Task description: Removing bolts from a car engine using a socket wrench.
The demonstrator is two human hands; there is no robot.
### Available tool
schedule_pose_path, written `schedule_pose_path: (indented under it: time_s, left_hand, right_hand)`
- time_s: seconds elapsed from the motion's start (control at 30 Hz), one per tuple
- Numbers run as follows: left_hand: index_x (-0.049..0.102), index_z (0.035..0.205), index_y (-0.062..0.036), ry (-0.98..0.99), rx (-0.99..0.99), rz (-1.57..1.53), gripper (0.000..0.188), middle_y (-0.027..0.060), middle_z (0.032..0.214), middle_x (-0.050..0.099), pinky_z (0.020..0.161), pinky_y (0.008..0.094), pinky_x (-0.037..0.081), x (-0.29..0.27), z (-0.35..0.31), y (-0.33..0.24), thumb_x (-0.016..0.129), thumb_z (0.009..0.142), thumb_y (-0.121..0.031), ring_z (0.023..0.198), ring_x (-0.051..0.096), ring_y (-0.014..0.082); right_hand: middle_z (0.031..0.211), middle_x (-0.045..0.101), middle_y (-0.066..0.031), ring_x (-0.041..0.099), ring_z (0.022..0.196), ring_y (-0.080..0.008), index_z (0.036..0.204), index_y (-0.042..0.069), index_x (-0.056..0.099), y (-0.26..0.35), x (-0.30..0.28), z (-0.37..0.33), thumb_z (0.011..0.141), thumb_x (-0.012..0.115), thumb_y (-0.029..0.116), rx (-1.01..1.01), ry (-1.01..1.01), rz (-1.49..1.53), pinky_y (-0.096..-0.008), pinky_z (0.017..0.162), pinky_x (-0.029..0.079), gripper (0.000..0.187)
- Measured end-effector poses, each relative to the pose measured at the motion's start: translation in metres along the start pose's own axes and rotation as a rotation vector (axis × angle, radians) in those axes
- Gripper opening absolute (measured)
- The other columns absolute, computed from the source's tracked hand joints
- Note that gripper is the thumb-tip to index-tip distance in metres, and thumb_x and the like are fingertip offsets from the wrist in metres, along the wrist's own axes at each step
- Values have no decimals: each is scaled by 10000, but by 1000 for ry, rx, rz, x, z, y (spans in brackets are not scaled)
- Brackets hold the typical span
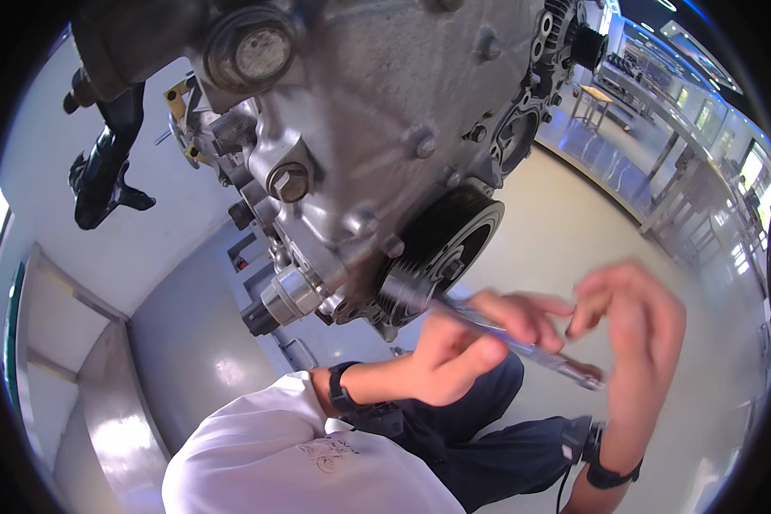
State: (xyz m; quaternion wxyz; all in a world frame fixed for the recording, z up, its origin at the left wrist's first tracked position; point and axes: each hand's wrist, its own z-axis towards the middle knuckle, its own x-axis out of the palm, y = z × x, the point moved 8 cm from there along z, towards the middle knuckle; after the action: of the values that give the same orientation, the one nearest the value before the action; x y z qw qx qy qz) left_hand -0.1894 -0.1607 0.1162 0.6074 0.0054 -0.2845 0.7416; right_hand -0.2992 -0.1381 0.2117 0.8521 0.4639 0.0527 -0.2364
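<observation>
silver wrench [546, 356], grey engine [377, 103], black ribbed pulley [439, 221], white shirt [257, 454] with dark print [324, 454].

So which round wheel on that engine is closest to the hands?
The large grooved pulley low on the engine, overlapped by the silver tool in the left hand; the others, like the small black pulley, sit higher and farther off.

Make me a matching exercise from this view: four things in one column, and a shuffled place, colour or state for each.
1. Metal tool
2. Pulley
3. Shirt
4. Right hand

A. White
B. Blurred, fingers bent
C. In the left hand's grip
D. Black, ribbed, on the grey metal casing

Pairs: 1-C, 2-D, 3-A, 4-B
</observation>
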Motion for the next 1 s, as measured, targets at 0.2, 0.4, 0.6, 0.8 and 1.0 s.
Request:
schedule_pose_path:
  time_s: [0.2, 0.4, 0.6, 0.8, 1.0]
  left_hand:
    - [504, 915, 17, 233, -505, 198, 204, 106, 846, 610, 706, 299, 470, 12, -85, 45, 426, 932, -171, 783, 603, 201]
    - [474, 876, 12, 306, -1012, 292, 174, 98, 785, 610, 664, 286, 469, -28, -195, 120, 414, 934, -140, 761, 616, 174]
    - [471, 877, -20, -54, -1421, 121, 218, 61, 721, 578, 612, 267, 497, -89, -305, 175, 381, 953, -203, 670, 601, 134]
    - [476, 867, -11, -37, -1400, 26, 221, 72, 721, 575, 594, 274, 502, -93, -304, 189, 418, 938, -212, 644, 599, 144]
    - [474, 877, -9, -75, -1402, -7, 214, 74, 734, 576, 604, 277, 503, -97, -296, 178, 416, 938, -205, 655, 599, 149]
  right_hand:
    - [660, 600, -42, 525, 584, -58, 827, -29, 600, 10, 46, 54, 809, 623, 107, -267, -93, -213, -191, 546, 401, 139]
    - [660, 617, -50, 581, 609, -71, 823, -36, 613, 5, 50, 55, 786, 631, 44, -306, -189, -144, -187, 551, 427, 90]
    - [749, 624, -67, 615, 677, -104, 844, -43, 597, 12, 55, 50, 740, 636, -46, -495, -251, -96, -207, 633, 471, 111]
    - [791, 606, -72, 593, 682, -116, 840, -46, 584, 9, 57, 49, 706, 629, -89, -516, -245, -127, -209, 655, 469, 148]
    - [790, 589, -84, 573, 677, -121, 832, -61, 565, 19, 62, 50, 700, 620, -112, -598, -275, -153, -228, 633, 459, 152]
